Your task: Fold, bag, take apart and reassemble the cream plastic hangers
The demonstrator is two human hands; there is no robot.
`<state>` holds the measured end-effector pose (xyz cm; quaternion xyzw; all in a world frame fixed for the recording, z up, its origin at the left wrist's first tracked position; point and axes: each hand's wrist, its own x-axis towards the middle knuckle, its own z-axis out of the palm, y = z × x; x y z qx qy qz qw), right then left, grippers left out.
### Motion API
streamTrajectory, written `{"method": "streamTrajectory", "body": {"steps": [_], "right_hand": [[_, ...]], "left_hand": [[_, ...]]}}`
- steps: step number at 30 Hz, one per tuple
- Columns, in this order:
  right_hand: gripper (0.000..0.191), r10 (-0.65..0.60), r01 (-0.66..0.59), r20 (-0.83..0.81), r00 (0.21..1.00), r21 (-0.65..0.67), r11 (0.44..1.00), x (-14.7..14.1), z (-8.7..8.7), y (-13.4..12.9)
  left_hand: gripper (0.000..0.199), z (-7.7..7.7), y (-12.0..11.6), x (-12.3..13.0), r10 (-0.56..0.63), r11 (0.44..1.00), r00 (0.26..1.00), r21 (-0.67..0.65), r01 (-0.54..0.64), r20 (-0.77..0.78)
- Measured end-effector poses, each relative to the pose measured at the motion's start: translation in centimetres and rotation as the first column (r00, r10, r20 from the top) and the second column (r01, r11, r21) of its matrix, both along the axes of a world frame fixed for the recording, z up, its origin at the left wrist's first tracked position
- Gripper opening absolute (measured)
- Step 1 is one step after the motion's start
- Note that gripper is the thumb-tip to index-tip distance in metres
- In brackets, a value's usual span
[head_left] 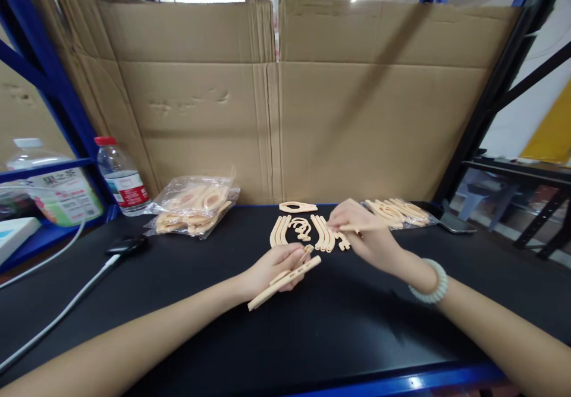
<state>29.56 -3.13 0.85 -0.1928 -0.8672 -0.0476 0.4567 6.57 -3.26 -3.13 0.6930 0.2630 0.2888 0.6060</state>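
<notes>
Bare forearms (178, 342) angle inward.
Left hand (277, 262) pinches a slotted bar (285, 283), seemingly leaving its slots uncovered; right hand (366, 245) pinches a thin strip (363, 227).

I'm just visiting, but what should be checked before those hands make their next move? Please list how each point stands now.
1. Left hand has hold of the slotted piece: ok.
2. Right hand has hold of a pale strip: ok, though blurred.
3. One hand free: not ok, both hold pieces.
4. Right hand clear of the nearest curved pieces: cannot tell, they meet in this view.
5. Red-capped bottle closed: ok, its cap is on.
6. White cable clear of the left hand: ok, it lies farther left.
</notes>
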Motion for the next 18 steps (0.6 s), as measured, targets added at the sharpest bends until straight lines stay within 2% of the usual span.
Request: {"method": "streamTrajectory", "body": {"steps": [2, 4, 5, 7, 10, 13, 18], "right_hand": [[0.02, -0.167, 0.169, 0.027, 0.986, -0.228, 0.959, 1.6, 0.3, 1.7], [0.016, -0.288, 0.322, 0.145, 0.947, -0.437, 0.84, 3.4, 0.5, 3.1], [0.017, -0.312, 0.377, 0.212, 0.926, -0.518, 0.768, 4.2, 0.6, 3.7], [0.038, -0.297, 0.456, 0.348, 0.889, -0.621, 0.638, 5.7, 0.7, 4.5], [0.057, -0.261, 0.54, 0.48, 0.838, -0.659, 0.523, 7.2, 0.2, 5.4], [0.055, -0.277, 0.584, 0.519, 0.809, -0.654, 0.48, 7.8, -0.7, 6.0], [0.05, -0.29, 0.62, 0.558, 0.777, -0.599, 0.507, 7.8, -1.4, 6.4]], "left_hand": [[0.037, -0.3, 0.7, 0.0, -0.005, 0.989, 0.994, -0.148, 0.021, 0.107], [0.028, -0.5, 1.2, -0.1, 0.044, 0.969, 0.975, -0.245, 0.012, 0.22], [0.023, -0.5, 1.4, -0.2, 0.084, 0.956, 0.958, -0.293, 0.001, 0.276], [0.018, -0.4, 1.6, -0.3, 0.155, 0.933, 0.925, -0.36, -0.021, 0.348], [0.013, -0.2, 1.6, -0.3, 0.218, 0.905, 0.903, -0.423, -0.045, 0.37], [0.009, 0.0, 1.5, -0.2, 0.259, 0.88, 0.901, -0.47, -0.071, 0.348], [0.01, 0.1, 1.4, -0.2, 0.296, 0.848, 0.896, -0.522, -0.088, 0.331]]}}
